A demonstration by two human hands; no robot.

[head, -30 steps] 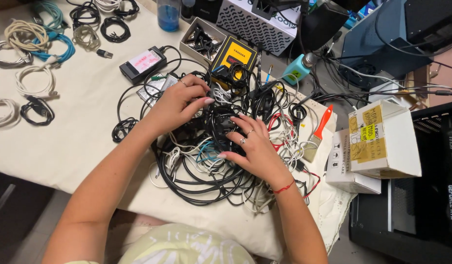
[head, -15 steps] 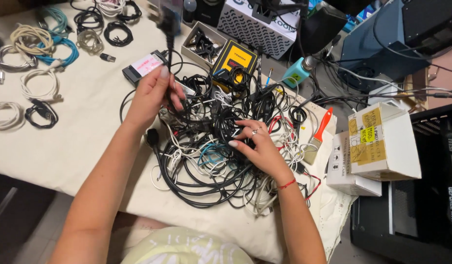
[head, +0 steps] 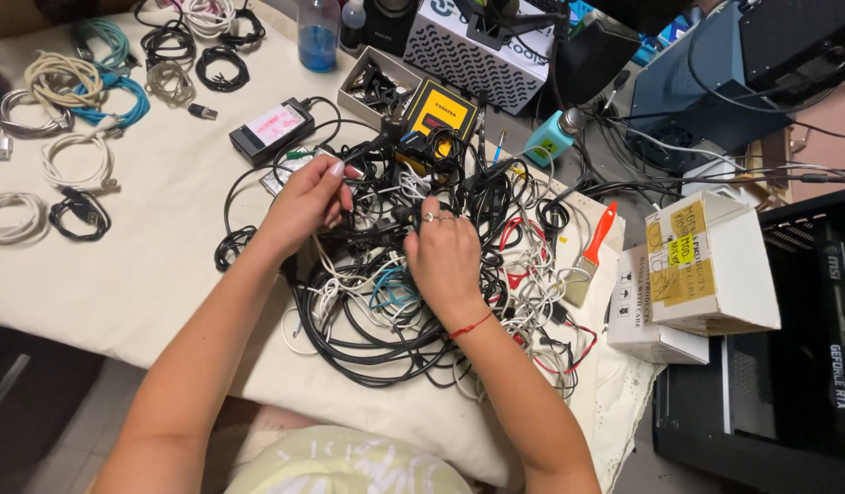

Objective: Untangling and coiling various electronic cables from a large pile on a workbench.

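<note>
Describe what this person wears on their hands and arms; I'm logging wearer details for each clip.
Both arms are bare up to the frame's edge, no sleeves showing. The right hand has a ring on one finger and a thin red string bracelet around the wrist. The left hand shows no ring or band, and its nails look pale. A light yellow-green top shows at the bottom edge.

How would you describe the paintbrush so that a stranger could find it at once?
Start at the big tangle of cables under both hands on the cream cloth. At its right edge, beside the white boxes, lies the paintbrush. Its bright orange handle and flat bristles set it apart.
</note>
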